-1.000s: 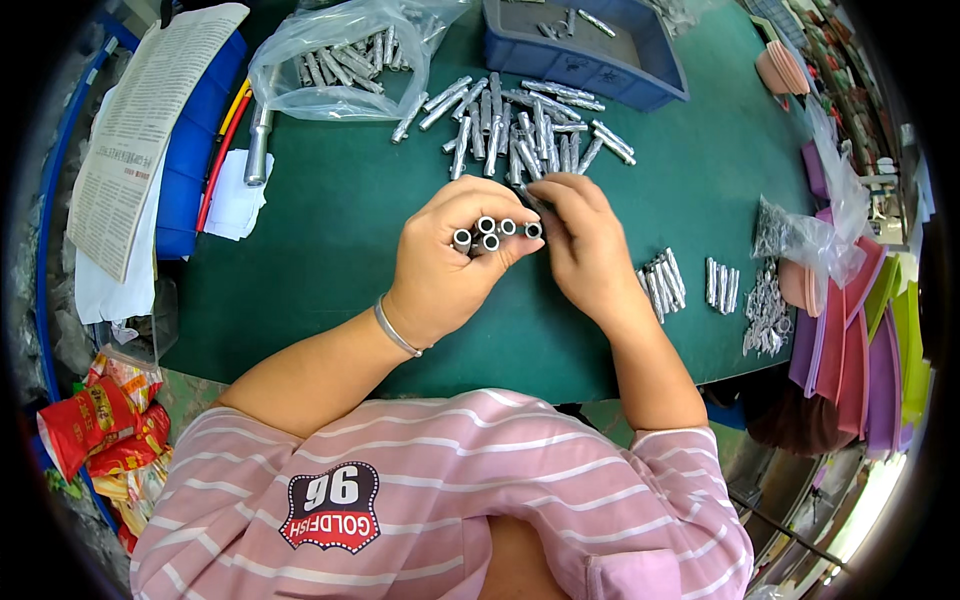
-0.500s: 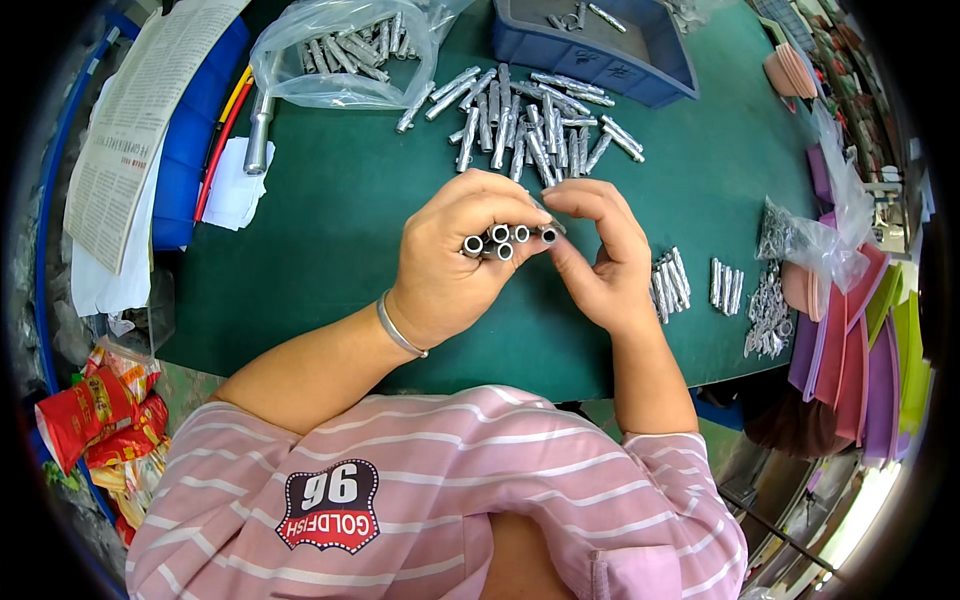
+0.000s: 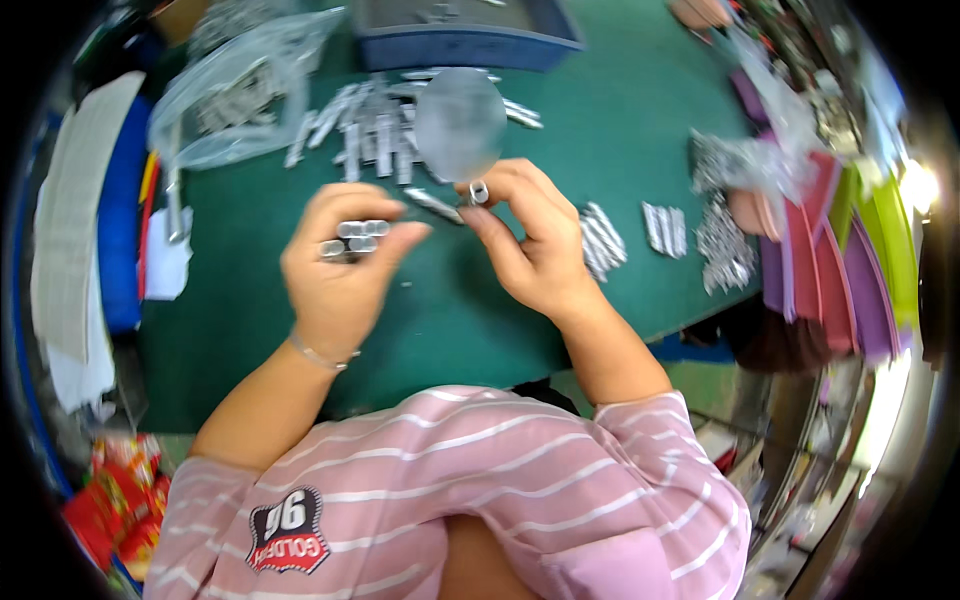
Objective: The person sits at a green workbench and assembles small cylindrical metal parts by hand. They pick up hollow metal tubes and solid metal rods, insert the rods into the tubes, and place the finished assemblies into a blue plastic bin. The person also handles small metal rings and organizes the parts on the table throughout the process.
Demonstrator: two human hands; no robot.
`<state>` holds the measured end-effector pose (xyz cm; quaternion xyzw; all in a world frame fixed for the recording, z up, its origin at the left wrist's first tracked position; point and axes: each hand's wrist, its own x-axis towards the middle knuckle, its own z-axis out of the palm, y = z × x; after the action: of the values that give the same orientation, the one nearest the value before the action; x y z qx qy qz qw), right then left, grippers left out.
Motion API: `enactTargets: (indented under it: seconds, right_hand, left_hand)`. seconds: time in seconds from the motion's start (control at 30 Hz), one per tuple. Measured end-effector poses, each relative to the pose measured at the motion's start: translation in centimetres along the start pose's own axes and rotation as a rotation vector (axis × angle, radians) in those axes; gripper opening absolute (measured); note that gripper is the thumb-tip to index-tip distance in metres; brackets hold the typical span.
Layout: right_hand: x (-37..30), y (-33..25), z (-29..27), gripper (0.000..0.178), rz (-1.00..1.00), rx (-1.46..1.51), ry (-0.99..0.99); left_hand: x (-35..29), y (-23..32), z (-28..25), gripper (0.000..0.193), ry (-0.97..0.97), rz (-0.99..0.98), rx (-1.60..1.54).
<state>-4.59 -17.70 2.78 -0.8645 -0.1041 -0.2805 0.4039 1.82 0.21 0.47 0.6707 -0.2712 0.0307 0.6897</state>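
At ten o'clock, the left hand [image 3: 335, 275] curls around silver tubes [image 3: 365, 229], their pale round ends showing, slightly blurred; the right hand [image 3: 535, 245] pinches a single shiny tube [image 3: 479, 192] at twelve o'clock.

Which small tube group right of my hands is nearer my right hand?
The left group, just beside your right hand; the right group lies farther out, near the small metal parts.
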Motion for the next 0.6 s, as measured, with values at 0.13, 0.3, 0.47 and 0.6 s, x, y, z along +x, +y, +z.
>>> enactTargets:
  seconds: [0.13,0.3,0.47,0.6]
  right_hand:
    - [-2.6,2.2,-6.0,0.022,0.352,-0.206,0.292]
    - [-7.7,5.3,-17.2,0.028,0.789,-0.810,0.321]
    - [-10.3,6.1,-19.5,0.025,0.927,-0.849,0.172]
    - [-10.3,7.3,-19.4,0.024,0.788,-0.941,0.117]
  left_hand:
    - [-0.3,-0.1,0.2,0.014,0.067,-0.185,-0.178]
    - [-0.5,-0.3,0.6,0.012,0.092,-0.287,-0.253]
    - [-0.5,-0.4,0.5,0.010,0.094,-0.364,-0.323]
    - [-0.1,-0.7,0.3,0.010,0.201,-0.405,-0.445]
